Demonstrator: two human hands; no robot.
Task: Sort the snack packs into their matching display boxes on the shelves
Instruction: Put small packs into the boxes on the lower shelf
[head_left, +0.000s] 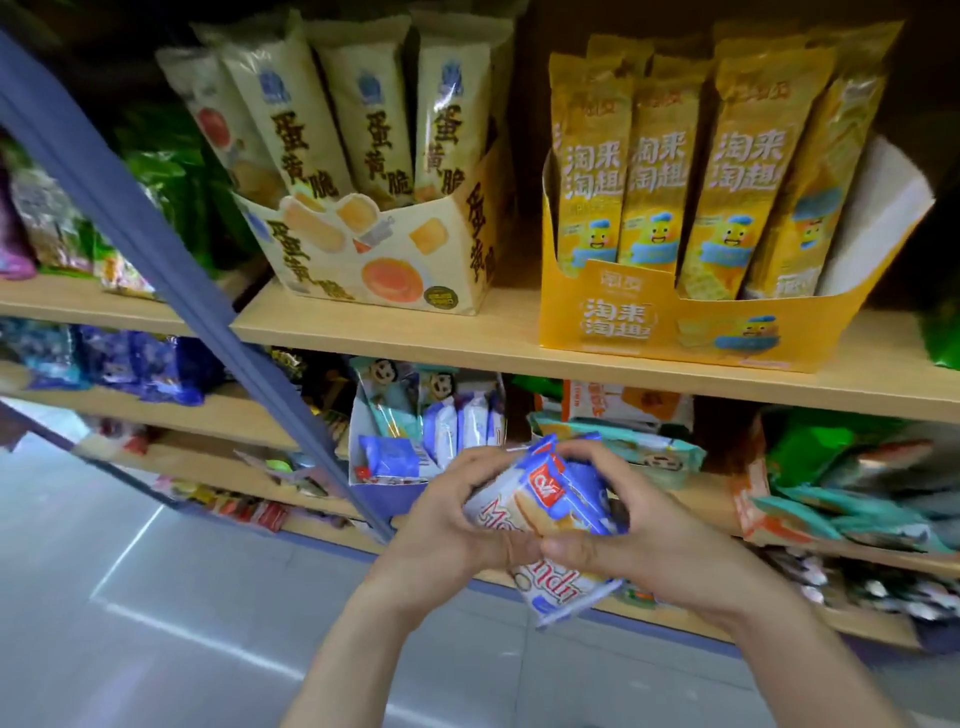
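Both hands hold a bunch of blue-and-white snack packs (550, 499) in front of the middle shelf. My left hand (457, 519) grips the bunch from the left, my right hand (639, 530) wraps it from the right with the thumb across the front. One more pack (566, 592) of the same kind hangs below the hands. Just behind and to the left stands a blue display box (384, 488) that holds similar blue-and-white packs (462, 426).
On the upper shelf (415, 332) stand a cream display box (384, 254) of tall cream packs and a yellow display box (623, 322) of tall yellow packs. Teal packs (852, 514) lie loose at the right. A blue shelf post (171, 260) slants across the left. Grey floor lies below.
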